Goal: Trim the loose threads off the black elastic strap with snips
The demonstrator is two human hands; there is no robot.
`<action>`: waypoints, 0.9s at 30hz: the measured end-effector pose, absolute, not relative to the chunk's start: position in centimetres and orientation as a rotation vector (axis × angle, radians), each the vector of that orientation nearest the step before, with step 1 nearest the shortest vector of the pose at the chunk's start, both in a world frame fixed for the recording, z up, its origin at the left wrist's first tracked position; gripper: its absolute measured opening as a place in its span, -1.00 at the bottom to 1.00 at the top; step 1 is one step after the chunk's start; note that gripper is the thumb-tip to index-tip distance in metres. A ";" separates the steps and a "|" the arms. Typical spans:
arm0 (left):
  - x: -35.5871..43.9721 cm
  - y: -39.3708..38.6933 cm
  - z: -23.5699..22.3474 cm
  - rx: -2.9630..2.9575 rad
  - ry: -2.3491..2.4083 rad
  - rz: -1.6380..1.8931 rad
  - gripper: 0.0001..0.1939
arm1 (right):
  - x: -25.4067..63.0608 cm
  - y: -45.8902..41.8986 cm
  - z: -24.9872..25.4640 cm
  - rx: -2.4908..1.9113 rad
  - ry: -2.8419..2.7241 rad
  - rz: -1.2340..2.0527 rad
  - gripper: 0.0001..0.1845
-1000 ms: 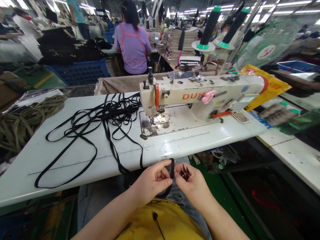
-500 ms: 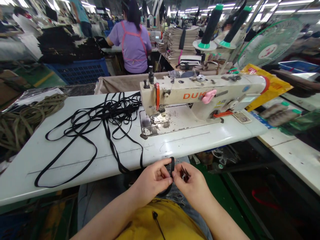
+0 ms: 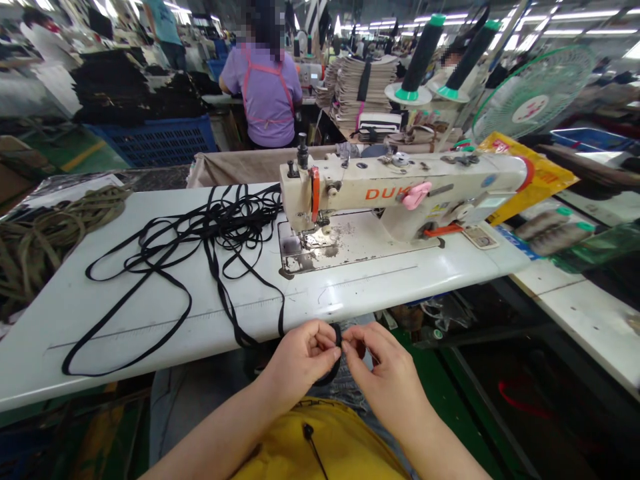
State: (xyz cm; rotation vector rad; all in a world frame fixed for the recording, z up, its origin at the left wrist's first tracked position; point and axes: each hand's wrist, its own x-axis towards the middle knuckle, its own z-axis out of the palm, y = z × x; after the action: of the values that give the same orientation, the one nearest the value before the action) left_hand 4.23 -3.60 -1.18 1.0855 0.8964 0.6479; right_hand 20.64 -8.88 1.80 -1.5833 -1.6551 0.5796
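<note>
My left hand (image 3: 300,357) and my right hand (image 3: 383,373) meet just below the front edge of the white sewing table (image 3: 125,313). Both pinch the end of a black strap (image 3: 337,333) between their fingertips. That strap runs up over the table edge into a long tangled black strap (image 3: 200,233) spread on the table's left half. The small dark snips seen earlier in my right hand are hidden by its curled fingers. The cream sewing machine (image 3: 400,190) stands beyond my hands, at the table's middle.
A heap of tan straps (image 3: 45,233) lies at the table's left end. A person in a purple top (image 3: 265,87) works behind the machine. Thread cones (image 3: 420,57), a fan (image 3: 535,90) and a yellow bag (image 3: 530,177) sit at right. Blue crate (image 3: 155,140) back left.
My hands have closed together on the strap end and risen slightly. The right fingers have curled, hiding the dark snips that showed before.
</note>
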 end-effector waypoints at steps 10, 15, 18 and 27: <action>4.5 -3.8 -1.4 1.243 0.932 0.712 -0.90 | 20.2 -8.0 1.2 -1.668 -1.638 0.601 -0.86; 3.8 -3.3 -1.4 1.107 0.956 0.623 -0.73 | 20.9 -7.8 0.4 -1.627 -1.375 0.789 -0.79; 3.4 -3.2 -1.2 0.990 0.919 0.597 -0.69 | 21.0 -7.8 0.5 -1.522 -1.173 0.993 -0.71; 4.0 -3.4 0.2 0.665 0.678 0.653 -0.71 | 19.4 -8.1 1.1 -1.280 -0.828 1.471 -0.65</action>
State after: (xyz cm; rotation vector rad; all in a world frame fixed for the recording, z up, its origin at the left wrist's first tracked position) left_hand 3.98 -3.37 0.25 0.6650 0.6777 0.6531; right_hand 19.38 -8.11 1.13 -1.2805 -0.8276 1.4706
